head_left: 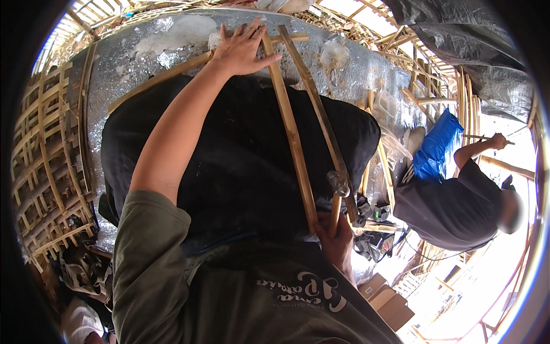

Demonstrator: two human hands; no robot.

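Bamboo slats crossed at twelve o'clock, pinned by flat, spread left hand; right hand clamped on hammer, nailing seemingly unfinished.

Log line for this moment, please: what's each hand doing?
left hand: flat on wooden slats | right hand: gripping hammer | surface: black sheet | coworker: right side

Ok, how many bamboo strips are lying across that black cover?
2: one bamboo strip under the left hand, the other strip beside it, by the hammer in the right hand.
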